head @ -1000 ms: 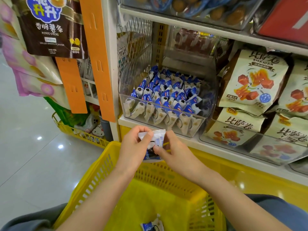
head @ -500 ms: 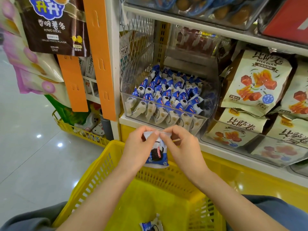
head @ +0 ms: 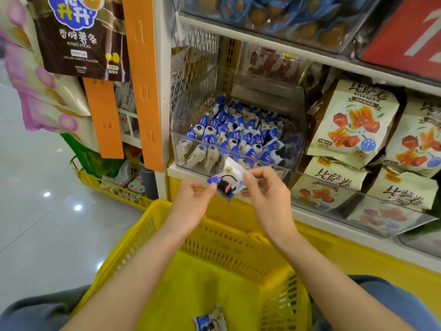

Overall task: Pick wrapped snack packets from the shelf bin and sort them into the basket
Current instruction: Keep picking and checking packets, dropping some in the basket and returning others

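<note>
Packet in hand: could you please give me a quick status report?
Left hand and right hand pinch packet above basket rim. Second packet lies in basket. Nothing in the way.

We look at shop shelving beside a glossy floor.
Left of the grip lie pale floor tiles (head: 35,223) with bright light spots (head: 77,207); up-left of it stands a white shelf upright (head: 164,91) hung with orange strips (head: 143,80), and above it a white shelf board (head: 286,50) runs rightward.
</note>
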A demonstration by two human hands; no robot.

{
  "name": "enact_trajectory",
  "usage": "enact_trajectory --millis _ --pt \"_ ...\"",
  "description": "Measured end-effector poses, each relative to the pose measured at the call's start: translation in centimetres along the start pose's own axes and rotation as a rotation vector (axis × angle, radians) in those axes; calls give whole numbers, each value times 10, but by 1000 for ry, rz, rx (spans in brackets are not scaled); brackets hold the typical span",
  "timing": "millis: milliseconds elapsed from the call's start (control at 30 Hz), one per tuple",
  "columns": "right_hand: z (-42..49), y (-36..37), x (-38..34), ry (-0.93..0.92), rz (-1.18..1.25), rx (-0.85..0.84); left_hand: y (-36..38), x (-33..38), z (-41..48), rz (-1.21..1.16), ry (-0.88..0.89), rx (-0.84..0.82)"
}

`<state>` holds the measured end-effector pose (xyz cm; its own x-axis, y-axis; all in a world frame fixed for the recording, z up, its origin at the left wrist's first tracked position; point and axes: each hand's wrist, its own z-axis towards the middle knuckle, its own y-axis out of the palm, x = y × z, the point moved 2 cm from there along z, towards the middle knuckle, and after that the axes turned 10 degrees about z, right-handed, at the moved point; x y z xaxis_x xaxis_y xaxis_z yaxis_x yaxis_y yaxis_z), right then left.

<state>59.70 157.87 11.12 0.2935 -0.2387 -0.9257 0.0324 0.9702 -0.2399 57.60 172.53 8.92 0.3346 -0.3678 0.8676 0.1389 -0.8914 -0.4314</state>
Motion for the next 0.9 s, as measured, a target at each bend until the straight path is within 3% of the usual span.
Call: enact_trajectory --millis 167,333,633,900 --pt "-11 0 -8 -329 -210 -181 2 1 -4 -408 -115 -242" --pt "-23 6 -9 -574 -441 -422 -3 2 -5 -556 -64 -157" --pt "-6 5 2 137 84 -185 -3 6 -11 -285 110 -113" --pt "-2 2 -3 103 88 -204 -1 12 -12 -206 280 -104"
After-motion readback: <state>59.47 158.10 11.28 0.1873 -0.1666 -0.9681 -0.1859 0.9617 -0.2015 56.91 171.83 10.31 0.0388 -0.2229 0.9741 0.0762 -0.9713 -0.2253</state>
